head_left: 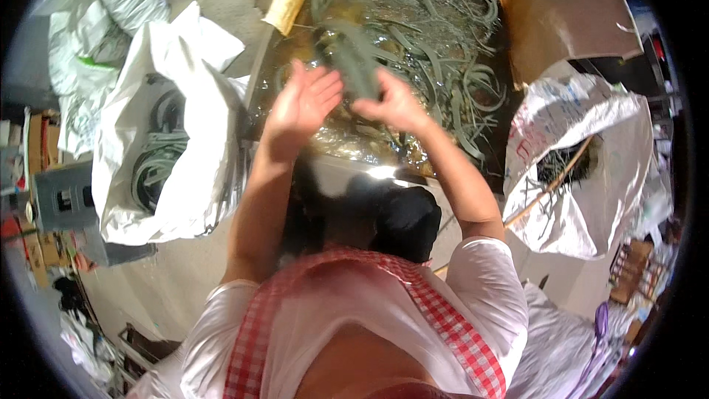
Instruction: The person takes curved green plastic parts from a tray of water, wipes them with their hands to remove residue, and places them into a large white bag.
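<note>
Over a shallow wet tray (pixel 277 77) full of long grey-green strips (pixel 425 52), both my hands are raised side by side. My left hand (pixel 304 100) is open, its fingers stretched out and nothing in it. My right hand (pixel 395 106) has its thumb and fingers apart. A grey-green bundle (pixel 351 59), smeared by motion, shows between and just beyond my hands. Its near end comes up to my right fingers; whether they touch it I cannot tell. Water shines at the tray's near side.
To the left stands a white sack (pixel 192 66) holding coiled strips. Another white sack (pixel 583 214), with dark thin strips and a stick (pixel 550 188), is at the right. A brown board (pixel 572 18) rises beside the tray. A grey crate (pixel 63 199) sits at far left.
</note>
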The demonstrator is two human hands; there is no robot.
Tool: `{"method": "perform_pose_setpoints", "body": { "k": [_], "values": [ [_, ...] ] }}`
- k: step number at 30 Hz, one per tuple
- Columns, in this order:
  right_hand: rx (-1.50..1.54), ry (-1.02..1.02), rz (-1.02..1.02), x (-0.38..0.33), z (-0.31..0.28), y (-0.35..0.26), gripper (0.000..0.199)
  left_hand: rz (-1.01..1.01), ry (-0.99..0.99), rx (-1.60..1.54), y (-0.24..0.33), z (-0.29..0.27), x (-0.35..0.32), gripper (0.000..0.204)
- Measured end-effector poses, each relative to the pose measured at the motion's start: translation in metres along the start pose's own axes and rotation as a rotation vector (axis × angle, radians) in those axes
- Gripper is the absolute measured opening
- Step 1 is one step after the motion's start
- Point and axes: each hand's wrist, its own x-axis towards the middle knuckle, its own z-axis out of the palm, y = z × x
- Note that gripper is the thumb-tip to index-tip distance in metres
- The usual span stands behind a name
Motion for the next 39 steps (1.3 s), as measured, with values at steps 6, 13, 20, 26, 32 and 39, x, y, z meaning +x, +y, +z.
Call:
{"method": "perform_pose_setpoints", "body": {
  "k": [6,13,20,26,32,39],
  "values": [
    [-0.536,-0.108,-0.419,-0.039,0.043,0.014,0.038,-0.174,0.053,0.064,-0.02,-0.064,0.051,0.032],
    [0.347,0.251,0.667,-0.068,-0.016,0.135,0.067,0.103,0.022,0.338,0.017,-0.037,0.004,0.03],
    [0.957,0.081,0.62,-0.017,-0.022,0.105,0.096,0.159,-0.118,0.431,0.039,-0.03,-0.008,0.024],
    [1.012,0.061,0.401,0.034,-0.046,0.077,0.081,0.084,-0.249,0.558,0.032,-0.028,-0.011,0.028],
    [1.377,-0.013,0.043,0.028,-0.079,0.062,0.119,0.07,-0.326,0.464,0.04,-0.041,-0.007,0.026],
    [0.791,-0.194,0.38,0.02,-0.109,0.013,0.066,0.123,-0.39,1.256,0.023,-0.03,-0.01,0.015]
  ]
}}
